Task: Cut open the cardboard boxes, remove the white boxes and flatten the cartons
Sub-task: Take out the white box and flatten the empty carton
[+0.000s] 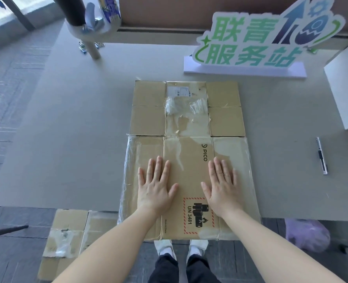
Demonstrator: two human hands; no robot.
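A flattened brown carton [187, 127] lies on the grey table [77, 123], its flaps spread out and its near end hanging over the table's front edge. It bears a PICO mark, a UN 3481 label and loose clear tape. My left hand [155, 185] and my right hand [223, 184] both press flat on its near panel, fingers straight and spread. A utility knife [322, 156] lies on the table to the right, apart from both hands. A white box [346, 86] stands at the right edge of the table.
Another flattened carton [65, 240] lies on the floor at the lower left. A green-and-white sign [250, 41] stands at the back right. A post with clamps [89, 27] stands at the back left. A purple bag [307, 235] sits on the floor at the right.
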